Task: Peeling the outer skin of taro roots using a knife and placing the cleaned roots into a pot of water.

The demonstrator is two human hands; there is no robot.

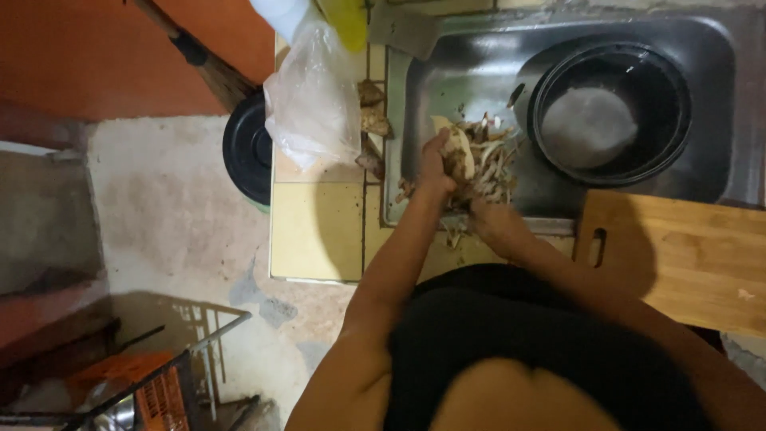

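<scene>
Vegetable peelings, pale and brown strips, heaped in the left part of the steel sink, just left of the black pot. Left hand closed around a pale piece with its grip, fingers curled over it above the heap. Right hand low at the near rim of the sink, touching the near edge of the heap; grip hidden by the scraps, cannot tell if open or closed.

Round black pot standing in the right part of the sink, taking most of that side, with cloudy water inside. Small dark utensil tip between pot and heap, too small to tell more.

Clear plastic bag on the yellow tiled surface, left of the sink, near the left hand. Few brown chunks beside the bag, along the sink edge. Black round bin on the floor, partly under the surface edge. Wooden cutting board to the right, near side, lying over the sink rim. Broom leaning at far left. Wire rack with orange thing at near left on the floor.
</scene>
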